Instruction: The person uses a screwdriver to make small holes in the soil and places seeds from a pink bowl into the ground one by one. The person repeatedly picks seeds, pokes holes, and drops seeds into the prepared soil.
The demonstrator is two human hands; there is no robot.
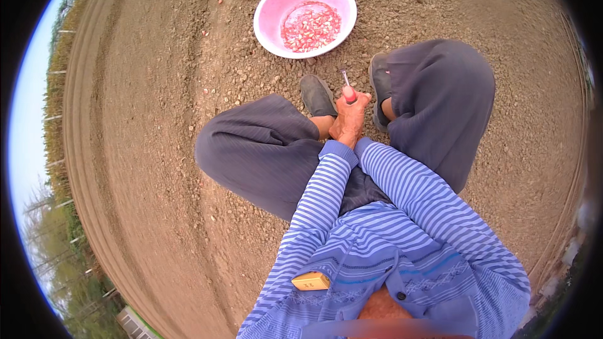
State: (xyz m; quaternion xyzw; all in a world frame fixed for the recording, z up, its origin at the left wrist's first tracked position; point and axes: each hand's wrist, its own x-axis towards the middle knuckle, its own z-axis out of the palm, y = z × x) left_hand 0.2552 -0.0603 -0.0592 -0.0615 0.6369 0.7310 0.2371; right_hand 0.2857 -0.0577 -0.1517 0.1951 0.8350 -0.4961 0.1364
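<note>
My left hand (351, 117) is closed around a small hand tool (349, 94) with a reddish handle. Its thin metal shaft points away from me toward the basin. My wrists cross low between my shins, and my right hand lies almost wholly hidden beneath the left, so its grip cannot be seen. Beyond my feet a pink plastic basin (268, 19) with a pale rim stands on the soil. Many small red-and-white pieces (312, 28), like coated seeds or cloves, cover its bottom; neither hand touches it.
Dark shoes (316, 96) flank my hands, with my bent knees to either side. Cloddy tilled soil (155, 150) surrounds me, marked by furrows at left. A few pieces (205, 33) lie scattered there. A yellow box (311, 281) sits at my shirt pocket. Plants and poles line the left edge.
</note>
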